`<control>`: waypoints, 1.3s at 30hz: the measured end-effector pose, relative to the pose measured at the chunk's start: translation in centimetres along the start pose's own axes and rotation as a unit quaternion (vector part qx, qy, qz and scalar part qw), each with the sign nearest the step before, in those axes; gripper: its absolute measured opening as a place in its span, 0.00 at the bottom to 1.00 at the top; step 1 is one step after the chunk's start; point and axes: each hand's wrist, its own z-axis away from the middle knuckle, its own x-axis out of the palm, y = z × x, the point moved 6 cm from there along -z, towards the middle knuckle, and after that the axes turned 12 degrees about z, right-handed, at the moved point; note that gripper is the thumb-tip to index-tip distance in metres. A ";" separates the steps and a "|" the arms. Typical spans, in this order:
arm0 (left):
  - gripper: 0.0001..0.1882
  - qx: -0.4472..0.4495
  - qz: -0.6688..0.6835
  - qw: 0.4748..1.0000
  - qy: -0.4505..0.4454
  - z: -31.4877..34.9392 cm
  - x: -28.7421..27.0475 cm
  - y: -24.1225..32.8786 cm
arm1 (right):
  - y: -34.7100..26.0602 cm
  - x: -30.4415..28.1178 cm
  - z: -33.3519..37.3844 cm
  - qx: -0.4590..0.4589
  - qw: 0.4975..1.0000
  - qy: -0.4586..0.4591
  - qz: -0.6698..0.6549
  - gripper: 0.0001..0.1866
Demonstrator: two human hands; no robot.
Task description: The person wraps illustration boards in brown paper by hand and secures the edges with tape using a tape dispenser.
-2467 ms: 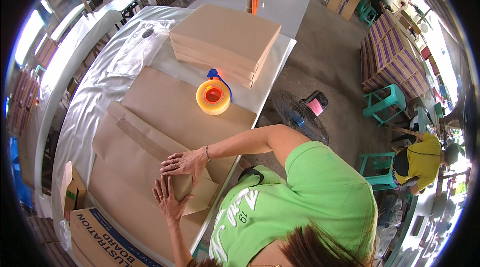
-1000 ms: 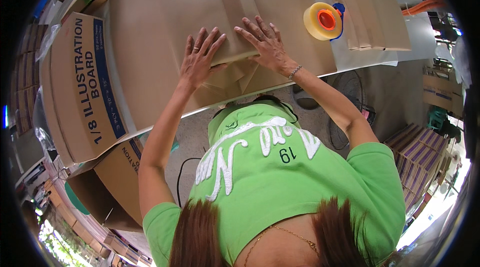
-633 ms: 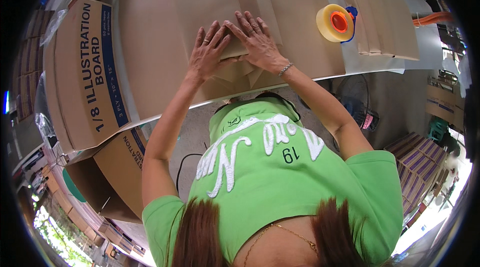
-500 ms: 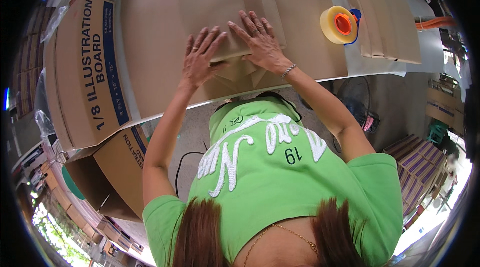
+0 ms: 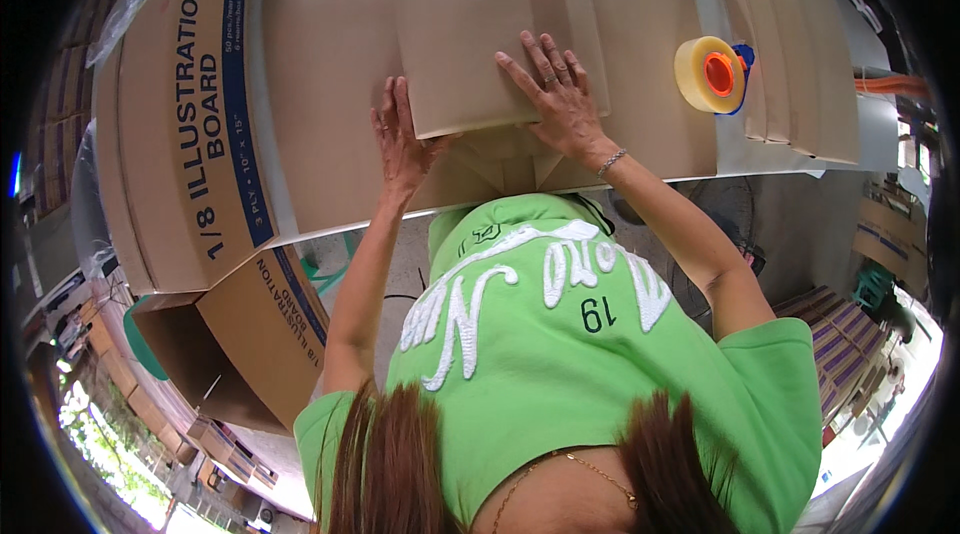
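- Now both hands work the near end of a brown paper-wrapped packet (image 5: 465, 44), which lies mid-table, right in front of the person.
- Left hand (image 5: 404, 152) on the packet's near left corner: fingers extended and close together, thumb reaching across the near edge; whether that thumb pinches paper, I cannot tell.
- Right hand (image 5: 565, 109) lies palm down near the right corner, fingers fanned over the top, a bracelet (image 5: 611, 163) at its wrist.
- Between them, creased folds of paper (image 5: 490, 172) show below the packet's near edge.
- Underneath, a wide brown sheet (image 5: 330, 64) covers much of the pale table (image 5: 882, 134).
- Over to the right, a tape roll (image 5: 697, 76) with an orange core sits near a stack of brown packets (image 5: 795, 64).
- And on the left, a printed carton (image 5: 165, 134) stands just beside the sheet, with an open carton (image 5: 262, 339) below it in view.
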 end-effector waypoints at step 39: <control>0.59 0.195 -0.088 0.961 -0.176 -5.5 4.9 9.3 | 0.3 0.3 0.3 -0.028 0.994 0.070 -0.078 0.60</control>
